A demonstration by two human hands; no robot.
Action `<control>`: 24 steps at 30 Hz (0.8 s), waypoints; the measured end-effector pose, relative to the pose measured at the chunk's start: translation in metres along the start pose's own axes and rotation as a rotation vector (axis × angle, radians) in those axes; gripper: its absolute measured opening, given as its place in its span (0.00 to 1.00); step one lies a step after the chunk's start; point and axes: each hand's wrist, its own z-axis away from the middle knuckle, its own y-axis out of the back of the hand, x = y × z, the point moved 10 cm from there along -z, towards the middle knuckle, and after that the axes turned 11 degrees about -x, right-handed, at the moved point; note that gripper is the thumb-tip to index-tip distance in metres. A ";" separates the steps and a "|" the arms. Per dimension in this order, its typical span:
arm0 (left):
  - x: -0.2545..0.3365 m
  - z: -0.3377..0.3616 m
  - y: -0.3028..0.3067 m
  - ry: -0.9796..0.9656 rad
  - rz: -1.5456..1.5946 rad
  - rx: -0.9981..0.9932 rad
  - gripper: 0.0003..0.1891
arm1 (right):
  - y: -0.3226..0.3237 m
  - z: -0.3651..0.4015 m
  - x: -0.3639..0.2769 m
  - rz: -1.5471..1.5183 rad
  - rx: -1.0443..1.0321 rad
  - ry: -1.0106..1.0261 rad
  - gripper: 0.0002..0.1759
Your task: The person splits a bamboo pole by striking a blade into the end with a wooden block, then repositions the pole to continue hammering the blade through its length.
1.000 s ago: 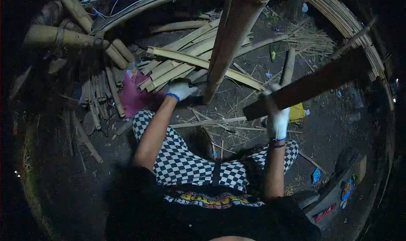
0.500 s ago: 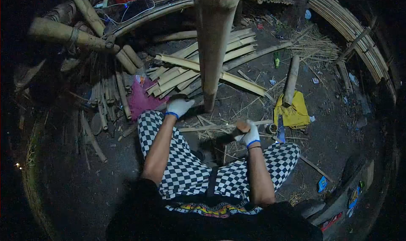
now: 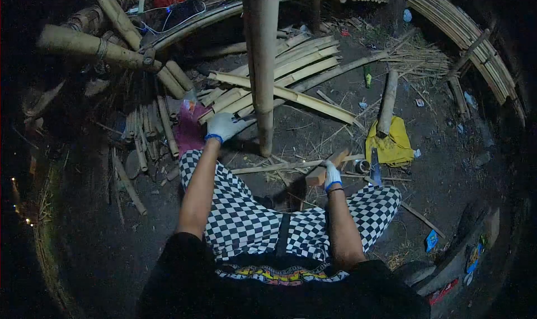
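In a white glove with a blue cuff, my left hand [image 3: 225, 127] is open, its fingers stretched toward the upright bamboo pole [image 3: 261, 78], fingertips right at its side. The pole's lower end is near the ground in front of my knees. My right hand [image 3: 333, 174], gloved the same way, is closed around a brown wooden block [image 3: 317, 177] above my right thigh. Behind the pole lie split bamboo pieces [image 3: 302, 67], stacked loosely. A pink cloth or bag [image 3: 190, 130] sits just left of my left hand.
A yellow cloth [image 3: 394, 142] lies by my right knee, with a blade [image 3: 375, 168] and a round bamboo piece [image 3: 387, 103] at it. Thin bamboo sticks [image 3: 142, 131] are bunched at left. A bundle of long bamboo strips [image 3: 464, 39] curves along the right.
The pole has shifted left and stands more upright. My left hand has moved left and up, fingers now extended to the pole. The block in my right hand has turned.
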 end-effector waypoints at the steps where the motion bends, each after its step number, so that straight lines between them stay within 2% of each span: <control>1: -0.006 -0.004 -0.004 0.036 0.013 -0.049 0.32 | 0.001 -0.002 0.004 0.021 -0.025 -0.034 0.22; 5: -0.015 -0.013 -0.006 0.019 -0.008 -0.028 0.33 | 0.020 -0.003 0.012 0.086 0.080 -0.056 0.24; 7: -0.020 -0.018 -0.011 0.013 0.016 -0.032 0.34 | 0.023 -0.004 0.015 0.293 0.050 -0.142 0.25; 10: -0.021 -0.025 -0.018 0.031 -0.025 -0.055 0.31 | 0.007 0.031 -0.002 0.169 0.057 -0.134 0.26; 12: -0.022 -0.029 -0.020 0.039 -0.030 -0.051 0.31 | 0.015 0.015 0.002 0.158 0.042 -0.102 0.26; 14: -0.018 -0.028 -0.023 0.017 -0.024 -0.112 0.36 | 0.021 0.008 0.004 0.064 0.046 -0.041 0.25; 15: -0.017 -0.025 -0.022 0.054 0.008 -0.150 0.43 | 0.020 0.002 0.015 0.040 -0.082 -0.124 0.24; 16: -0.017 -0.025 -0.028 0.049 0.012 -0.162 0.43 | 0.024 0.003 0.020 0.040 -0.069 -0.131 0.24; 18: -0.020 -0.036 -0.030 0.045 0.041 -0.161 0.35 | 0.035 0.001 0.017 0.102 0.033 -0.106 0.22; 22: -0.030 -0.052 -0.039 0.003 0.033 -0.107 0.35 | 0.059 -0.016 0.034 0.223 0.014 -0.237 0.23; 23: -0.028 -0.054 -0.036 -0.045 -0.016 -0.047 0.34 | 0.041 0.008 0.013 0.366 0.123 -0.145 0.25; 24: -0.034 -0.058 -0.041 -0.043 -0.017 -0.053 0.34 | 0.027 0.024 0.008 0.365 0.124 -0.151 0.25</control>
